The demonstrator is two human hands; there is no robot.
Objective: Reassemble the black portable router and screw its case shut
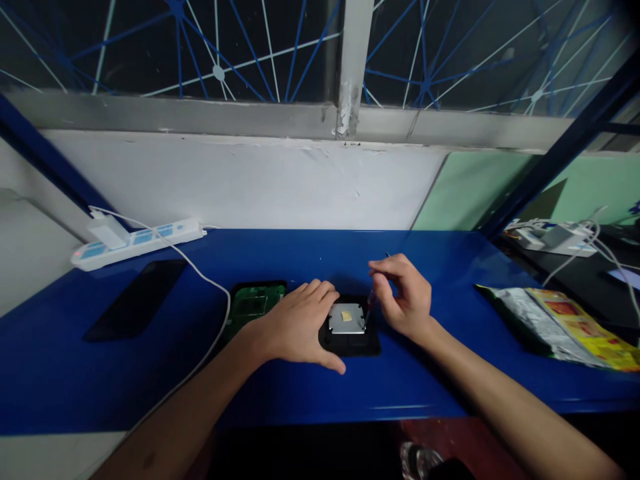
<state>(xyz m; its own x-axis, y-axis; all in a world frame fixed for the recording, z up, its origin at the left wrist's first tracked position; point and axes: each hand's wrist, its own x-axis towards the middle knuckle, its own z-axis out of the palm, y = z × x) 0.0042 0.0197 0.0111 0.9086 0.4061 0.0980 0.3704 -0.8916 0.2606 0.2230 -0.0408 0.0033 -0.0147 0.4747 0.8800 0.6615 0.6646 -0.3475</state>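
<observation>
A black plastic housing (354, 347) lies flat on the blue table, with a silver metal plate (343, 325) in it. The plate carries a small yellowish square pad (347, 316). Over the housing's left side rests my left hand (300, 323), fingers stretched out and thumb spread toward me. My right hand (404, 293) pinches a small, thin screwdriver (371, 300), whose shaft points down at the plate's right edge. Fingers partly hide its handle. Left of the housing, partly behind my left hand, sits a black shell with a green circuit board (250, 301).
A white cable (200, 272) crosses the blue table (300, 400) beside my left forearm. On the left are a dark phone-like slab (137, 300) and a white power strip (145, 241). A silver-and-yellow package (570, 323) lies at the right. The white wall (280, 180) rises behind.
</observation>
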